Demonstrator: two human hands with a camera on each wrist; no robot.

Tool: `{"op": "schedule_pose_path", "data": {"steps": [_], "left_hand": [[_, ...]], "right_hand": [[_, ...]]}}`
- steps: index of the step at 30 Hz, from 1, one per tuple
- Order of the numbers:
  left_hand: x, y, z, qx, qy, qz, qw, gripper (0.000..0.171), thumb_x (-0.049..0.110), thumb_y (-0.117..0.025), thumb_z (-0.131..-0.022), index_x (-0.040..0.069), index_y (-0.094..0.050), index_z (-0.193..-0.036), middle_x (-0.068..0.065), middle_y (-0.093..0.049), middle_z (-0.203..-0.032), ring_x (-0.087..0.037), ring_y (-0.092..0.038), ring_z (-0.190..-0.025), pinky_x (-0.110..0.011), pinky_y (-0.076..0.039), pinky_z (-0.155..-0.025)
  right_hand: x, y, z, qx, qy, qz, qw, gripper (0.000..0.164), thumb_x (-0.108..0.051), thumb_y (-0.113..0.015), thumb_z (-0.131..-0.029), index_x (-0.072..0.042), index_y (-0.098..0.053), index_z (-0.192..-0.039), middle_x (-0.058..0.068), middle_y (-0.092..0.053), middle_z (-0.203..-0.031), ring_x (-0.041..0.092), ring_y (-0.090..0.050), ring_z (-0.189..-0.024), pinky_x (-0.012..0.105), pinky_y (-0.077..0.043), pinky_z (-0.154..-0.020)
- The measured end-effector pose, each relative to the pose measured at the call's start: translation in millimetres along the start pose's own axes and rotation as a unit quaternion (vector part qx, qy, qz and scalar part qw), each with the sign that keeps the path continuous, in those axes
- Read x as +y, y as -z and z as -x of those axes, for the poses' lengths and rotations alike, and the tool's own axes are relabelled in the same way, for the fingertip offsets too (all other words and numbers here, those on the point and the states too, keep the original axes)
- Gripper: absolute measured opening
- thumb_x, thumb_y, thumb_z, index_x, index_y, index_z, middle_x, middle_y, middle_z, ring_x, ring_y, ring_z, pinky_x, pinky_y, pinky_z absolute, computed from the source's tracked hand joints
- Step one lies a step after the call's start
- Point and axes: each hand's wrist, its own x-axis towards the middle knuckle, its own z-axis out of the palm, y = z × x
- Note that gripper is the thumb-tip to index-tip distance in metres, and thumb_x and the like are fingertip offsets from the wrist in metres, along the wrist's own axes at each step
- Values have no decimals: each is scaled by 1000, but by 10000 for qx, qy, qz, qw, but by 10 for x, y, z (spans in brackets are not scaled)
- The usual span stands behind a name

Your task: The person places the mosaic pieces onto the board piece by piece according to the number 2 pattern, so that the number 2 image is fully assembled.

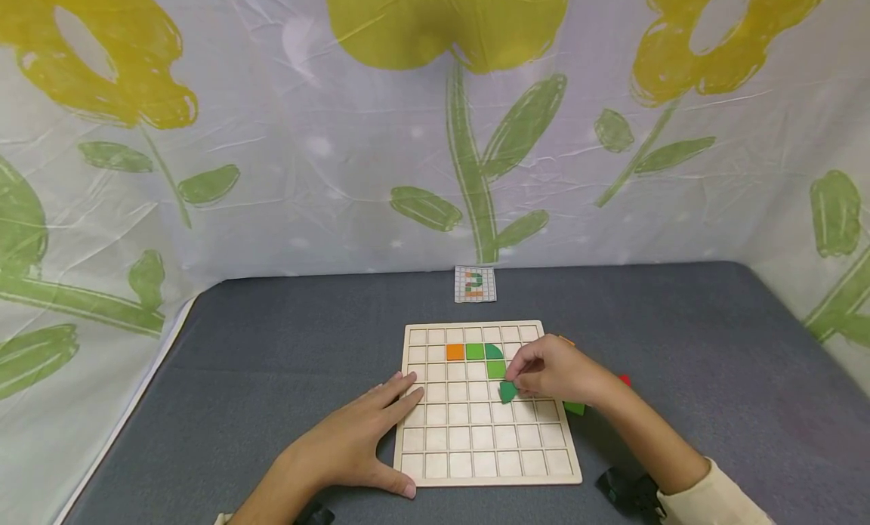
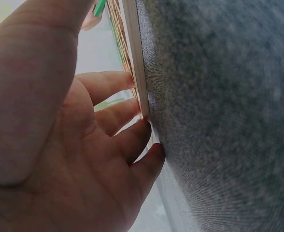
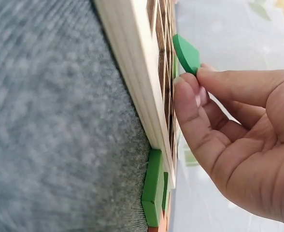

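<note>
Between thumb and fingertips my right hand pinches a dark green tile with one rounded side. In the right wrist view the tile tilts up over the wooden grid board. My left hand lies spread along the board's left edge, its fingertips on the rim and the thumb by the near corner. In the board's upper rows sit an orange square, a green square and a dark green quarter-round tile. Another green square is just below the quarter-round.
Behind the board lies a small pattern card with a coloured figure on a grid. Right of the board, partly hidden by my right hand and arm, are loose tiles, including a green one and a red one. A flowered cloth hangs behind the grey table.
</note>
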Motion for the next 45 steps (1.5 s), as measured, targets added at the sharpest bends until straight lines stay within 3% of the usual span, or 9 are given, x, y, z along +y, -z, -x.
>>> {"op": "schedule_pose_path", "data": {"steps": [11, 19, 27, 31, 33, 38, 42, 45], "left_hand": [[8, 5, 3, 22, -19, -25, 10000, 115, 79, -72, -68, 16, -36, -158, -2, -21, -165, -23, -18, -151, -51, -29, -115], [13, 10, 4, 10, 5, -26, 10000, 115, 78, -73, -68, 17, -35, -158, -2, -21, -165, -22, -18, -151, -52, -29, -115], [17, 19, 0, 4, -21, -16, 10000, 114, 76, -74, -69, 16, -35, -158, -3, -21, -165, -22, -17, -151, -52, -30, -115], [25, 19, -5, 4, -17, -39, 10000, 114, 76, -74, -69, 17, -35, -158, -3, -21, -165, -22, -17, -151, -53, -30, -114], [28, 19, -8, 5, -11, -42, 10000, 114, 77, -73, -69, 17, -35, -158, -3, -21, -165, -22, -17, -151, -53, -30, -114], [29, 23, -9, 8, -21, -24, 10000, 114, 77, -73, -69, 17, -35, -158, -3, -21, -165, -23, -17, -151, -54, -32, -113], [21, 25, -1, -12, -32, 15, 10000, 114, 75, -75, -69, 16, -36, -158, -2, -20, -166, -23, -17, -151, -52, -29, -115], [13, 22, 6, -41, 9, 67, 10000, 114, 76, -74, -69, 16, -35, -158, -2, -19, -166, -23, -17, -151, -54, -30, -114]], "right_hand": [[-40, -37, -8, 209, 10, 350, 9992, 13, 8, -63, -87, 0, -73, -87, 5, -70, -76, 21, -66, -68, 26, -54, -61], [-43, -67, -15, 110, 268, 461, 9985, 12, 7, -66, -89, -2, -74, -89, 4, -71, -86, 13, -62, -73, 23, -51, -66], [-57, -53, -2, 14, 478, 283, 9985, 11, 7, -64, -91, 1, -72, -97, 8, -71, -93, 20, -66, -82, 24, -53, -70], [-89, 58, 46, -125, 583, 757, 9953, 10, 3, -66, -92, -3, -73, -97, 3, -71, -92, 15, -63, -79, 27, -52, -70], [-115, 163, 100, -209, 562, 1307, 9896, 11, 2, -67, -92, -7, -73, -95, -1, -69, -88, 11, -60, -76, 28, -52, -69], [-181, 434, 299, -443, -302, 2535, 9658, 13, 1, -72, -85, -12, -68, -87, -6, -56, -74, 9, -50, -66, 30, -44, -60], [-185, 505, 387, -803, -1058, 2656, 9549, 22, -2, -80, -76, -12, -66, -89, -3, -58, -80, 14, -51, -70, 33, -45, -61], [-164, 441, 368, -1006, -1134, 2599, 9536, 28, -1, -84, -73, -13, -63, -87, -2, -57, -82, 15, -51, -71, 32, -44, -60]]}}
